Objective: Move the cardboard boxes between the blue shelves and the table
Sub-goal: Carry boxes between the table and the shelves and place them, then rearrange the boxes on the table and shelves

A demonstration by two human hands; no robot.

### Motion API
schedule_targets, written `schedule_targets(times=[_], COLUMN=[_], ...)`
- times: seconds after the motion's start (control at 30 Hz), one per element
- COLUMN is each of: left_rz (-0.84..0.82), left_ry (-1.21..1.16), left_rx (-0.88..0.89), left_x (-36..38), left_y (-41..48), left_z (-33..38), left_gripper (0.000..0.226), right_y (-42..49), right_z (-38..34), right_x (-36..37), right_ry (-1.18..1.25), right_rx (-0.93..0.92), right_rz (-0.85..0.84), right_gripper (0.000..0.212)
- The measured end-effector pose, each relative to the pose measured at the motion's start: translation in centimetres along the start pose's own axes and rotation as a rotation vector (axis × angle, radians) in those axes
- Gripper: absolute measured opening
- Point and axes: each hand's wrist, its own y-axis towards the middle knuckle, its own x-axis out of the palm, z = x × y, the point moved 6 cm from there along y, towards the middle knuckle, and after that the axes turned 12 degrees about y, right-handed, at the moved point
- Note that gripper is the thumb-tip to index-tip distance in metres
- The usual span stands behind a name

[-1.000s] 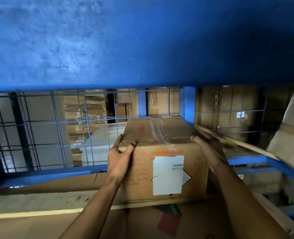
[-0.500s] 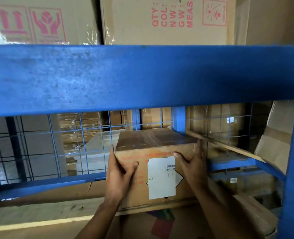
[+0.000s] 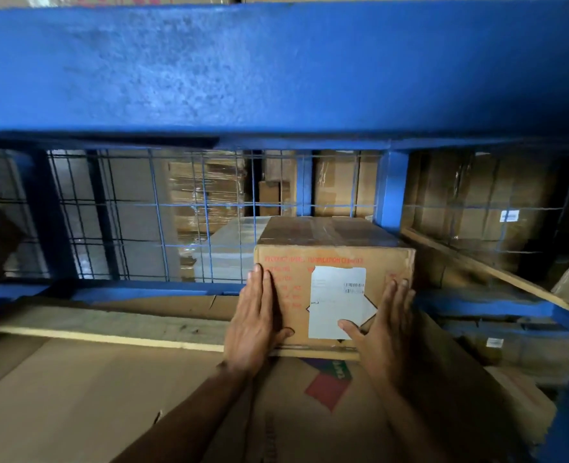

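A taped cardboard box (image 3: 330, 242) with red print and a white label stands deep on the blue shelf, on a wooden slat, close to a blue post (image 3: 391, 188). My left hand (image 3: 254, 320) lies flat against the left part of its front face, fingers straight and pointing up. My right hand (image 3: 385, 325) presses flat on the front face's right part, thumb over the label's lower edge. Neither hand curls round the box.
A thick blue beam (image 3: 276, 68) spans the view just above the opening. Blue wire mesh (image 3: 176, 215) closes the shelf's back, with wrapped cartons behind it. Flattened cardboard (image 3: 109, 396) lines the shelf floor in front. More cartons (image 3: 483, 208) stand at right.
Both hands slid from gripping the box's top corners and sides to lying flat on its front face. The box sits further back on the shelf.
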Motion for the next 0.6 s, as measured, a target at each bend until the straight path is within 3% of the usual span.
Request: schedule_targets(times=[0.07, 0.27, 0.4, 0.6], left_rz=[-0.026, -0.127, -0.149, -0.115], left_ry=[0.042, 0.213, 0.287, 0.445], left_rx=[-0.023, -0.106, -0.301, -0.72], left_x=[-0.3, -2.8, -8.4, -23.3], left_y=[-0.5, -4.2, -10.0, -25.6], left_z=[-0.1, -3.7, -9.9, -19.9], left_gripper=[0.131, 0.109, 0.102, 0.091], right_y=[-0.6, -2.5, -5.5, -15.4], right_z=[-0.4, -4.0, -10.1, -26.9], right_x=[0.3, 0.8, 3.8, 9.5], right_ry=[0.027, 0.113, 0.152, 0.266], right_rx=[0.036, 0.017, -0.15, -0.376], right_rz=[-0.007, -0.036, -0.227, -0.609], right_gripper=[0.132, 0.113, 0.105, 0.094])
